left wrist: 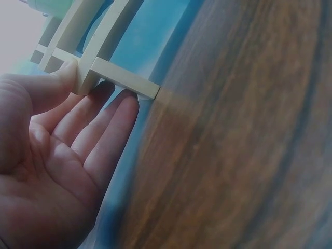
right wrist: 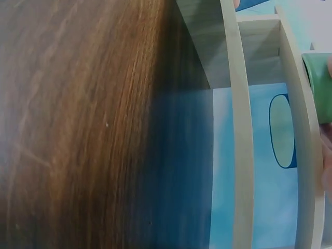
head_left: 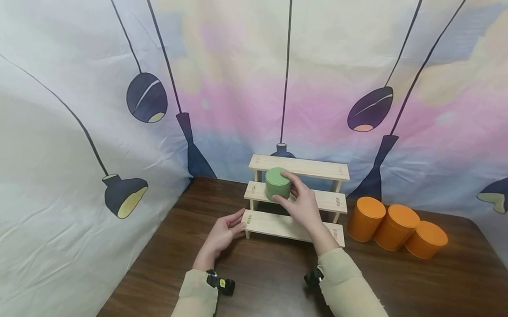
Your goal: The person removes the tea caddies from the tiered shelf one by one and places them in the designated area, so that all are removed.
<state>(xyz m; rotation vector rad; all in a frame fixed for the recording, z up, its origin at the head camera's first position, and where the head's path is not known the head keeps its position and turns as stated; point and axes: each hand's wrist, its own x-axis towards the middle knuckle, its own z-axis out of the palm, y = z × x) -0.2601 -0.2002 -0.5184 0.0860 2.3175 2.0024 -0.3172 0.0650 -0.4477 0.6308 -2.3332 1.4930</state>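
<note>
A light wooden three-step rack (head_left: 272, 224) stands on the table. My right hand (head_left: 303, 207) grips a small round green tin (head_left: 277, 185) by its side, thumb low and fingers near the lid. The tin is upright at the left part of the middle step. My left hand (head_left: 224, 233) holds the left end of the bottom step. In the left wrist view, the thumb of the left hand (left wrist: 57, 148) lies against the board's end, with the fingers on its other side. Only part of the green tin (right wrist: 319, 85) shows at the edge of the right wrist view.
Three orange tins (head_left: 396, 226) stand in a row right of the rack, the rightmost one shorter. They rest on a dark wood-grain table (head_left: 266, 280). A cloth backdrop (head_left: 240, 83) printed with hanging lamps rises behind the table and at its left.
</note>
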